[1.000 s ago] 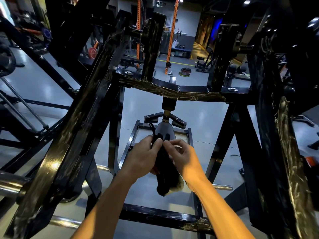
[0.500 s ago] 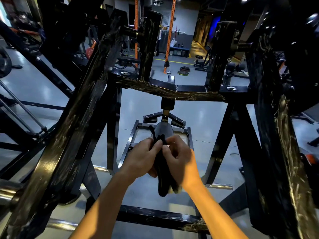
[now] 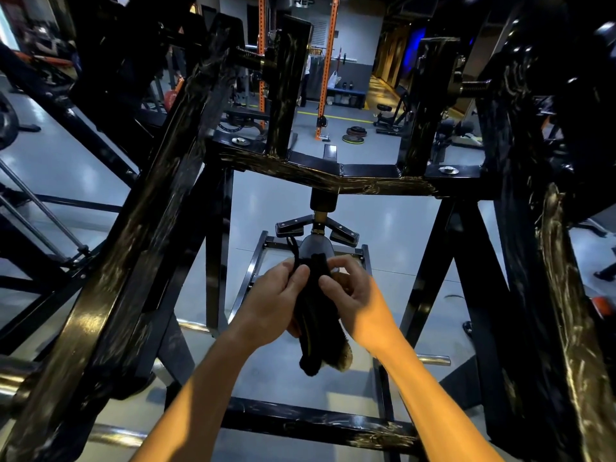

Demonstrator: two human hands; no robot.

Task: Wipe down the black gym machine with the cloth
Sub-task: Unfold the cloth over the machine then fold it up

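Both hands hold one dark, bunched fabric cloth (image 3: 311, 325) in mid-air, inside the glossy black steel gym machine frame (image 3: 133, 228). The left hand (image 3: 270, 301) curls its fingers round the cloth's upper edge; the right hand (image 3: 353, 295) pinches it with thumb and bent fingers. Two slanted beams flank the hands with open room between, one crossbar (image 3: 333, 176) ahead, grey floor (image 3: 393, 228) beneath.

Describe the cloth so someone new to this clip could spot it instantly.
Start at the black machine's crossbeam spanning mid-frame, then drop to the two hands below. The cloth hangs bunched between left hand and right hand: dark, soft, with a tan fuzzy corner.
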